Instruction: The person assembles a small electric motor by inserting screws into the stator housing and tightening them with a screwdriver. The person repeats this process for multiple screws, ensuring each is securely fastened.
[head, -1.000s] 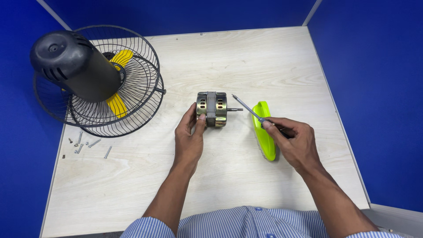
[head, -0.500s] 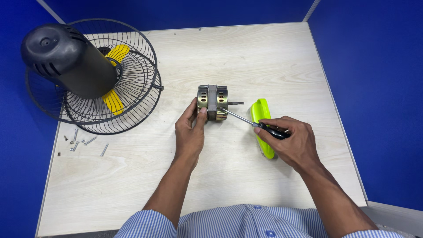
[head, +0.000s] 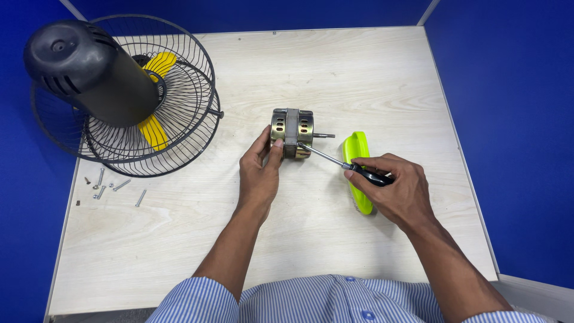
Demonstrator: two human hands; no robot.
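Screwdriver (head: 341, 164) tip moved onto motor (head: 291, 133); right hand (head: 394, 188) grips it, left hand (head: 260, 170) clasps motor; fan (head: 119, 96), screws (head: 113, 188) left.

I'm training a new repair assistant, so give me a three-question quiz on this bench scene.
1. True or false: the left hand steadies the fan motor on the table.
2. The screwdriver in the right hand has its tip: A) at the motor, B) at the loose screws, C) in the fan cage.
3. What colour is the brush beside the right hand?

Key: 1 true; 2 A; 3 green.
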